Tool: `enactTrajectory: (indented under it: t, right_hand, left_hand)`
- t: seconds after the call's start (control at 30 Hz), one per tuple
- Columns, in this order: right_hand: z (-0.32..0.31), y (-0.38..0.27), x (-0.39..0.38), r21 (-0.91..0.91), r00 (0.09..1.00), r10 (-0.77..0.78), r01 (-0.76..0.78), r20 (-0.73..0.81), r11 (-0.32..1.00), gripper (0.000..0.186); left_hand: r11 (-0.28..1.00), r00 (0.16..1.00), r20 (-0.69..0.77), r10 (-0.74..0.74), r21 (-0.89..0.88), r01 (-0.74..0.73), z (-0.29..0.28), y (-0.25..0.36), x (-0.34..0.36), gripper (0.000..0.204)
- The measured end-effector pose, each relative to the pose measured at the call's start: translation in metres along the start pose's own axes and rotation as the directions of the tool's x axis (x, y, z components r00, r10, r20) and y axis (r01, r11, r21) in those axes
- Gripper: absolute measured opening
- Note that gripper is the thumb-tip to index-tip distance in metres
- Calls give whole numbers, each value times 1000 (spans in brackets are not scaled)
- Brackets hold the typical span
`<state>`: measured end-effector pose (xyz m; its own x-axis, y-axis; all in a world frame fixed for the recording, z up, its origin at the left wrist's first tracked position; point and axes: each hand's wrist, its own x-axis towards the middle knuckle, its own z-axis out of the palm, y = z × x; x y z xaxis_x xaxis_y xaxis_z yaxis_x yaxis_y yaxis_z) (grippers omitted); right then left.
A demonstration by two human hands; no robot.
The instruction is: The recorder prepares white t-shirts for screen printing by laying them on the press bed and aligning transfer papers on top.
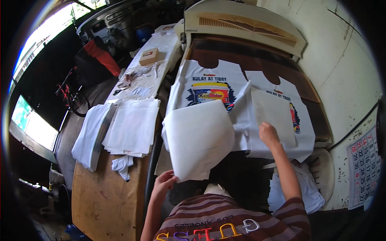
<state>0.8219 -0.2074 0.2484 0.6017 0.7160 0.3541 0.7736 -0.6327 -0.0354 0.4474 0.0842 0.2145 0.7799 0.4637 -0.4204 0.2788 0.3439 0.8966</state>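
Observation:
My left hand pinches the bottom corner of a white sheet, which lies over the lower part of a white printed shirt on the heat press bed. My right hand is closed at a second sheet covering much of another white printed shirt; whether its fingers grip that sheet or the shirt's fabric, I cannot make out. Both shirts show colourful bucket prints, partly hidden by the sheets.
The cream press hood is behind. A long table at left holds folded white cloth, paper sheets and a small box. A bicycle stands further left; a plastic chair with white fabric is at lower right beside a wall.

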Motion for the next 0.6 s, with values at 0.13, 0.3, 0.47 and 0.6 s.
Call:
enactTrajectory:
  t: [0.13,0.3,0.47,0.6]
  right_hand:
    - [-7,-117,-15,218,989,-130,112,75,970,8]
    - [-17,-221,-43,277,932,-357,328,59,903,1]
    - [-36,-262,-60,333,807,-590,555,3,762,3]
    - [-44,-272,-67,364,752,-659,617,-13,698,8]
  left_hand:
    - [998,999,6,48,-32,-48,19,-10,-2,23]
    - [984,982,-110,154,104,-142,35,-8,-5,18]
    - [961,964,-87,250,147,-236,37,-11,-3,16]
    - [919,946,-25,324,245,-308,44,-15,-14,22]
